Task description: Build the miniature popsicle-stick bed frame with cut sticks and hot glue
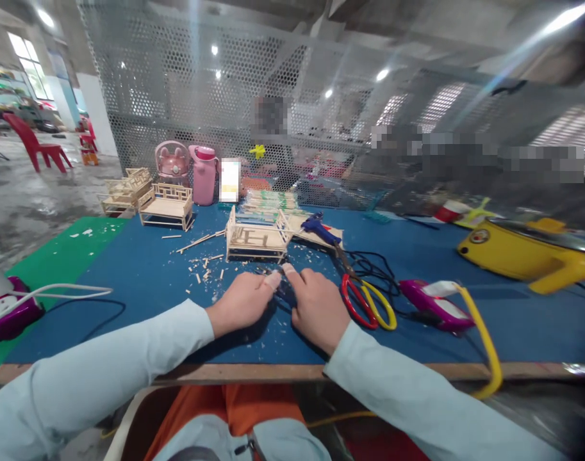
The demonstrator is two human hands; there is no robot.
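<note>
2 bare hands, working together at the middle of a blue work surface [148, 275].

Step in hand, by judgement: close fingertip work on some small part, done just in front of the nearest miniature wooden frame [256, 242]. The next move seems to call for a light, steady grip, with both hands kept close.

Left hand [244, 301]: fingers curled inward, not spread; thumb, its tip in a pale wrap, laid forward toward the right hand. Right hand [318, 306]: fingers folded under, 1 pale-wrapped digit reaching toward the frame's front leg; contact with the leg cannot be told. Tips of the 2 hands nearly meet. Something dark lies between them; whether it is a tool or shadow, and whether either hand pinches a piece, cannot be told.

Location of the frame: upright on the surface, just beyond the fingertips.

Also listed:
- Wood offcuts [205, 274], many, scattered left of the frame.
- Scissors [354, 276], 1 pair, red and yellow handles, beside the right hand.
- Blue glue gun [321, 229], 1, right of the frame.
- Similar wooden frame [166, 208], 1, farther left, well apart.
</note>
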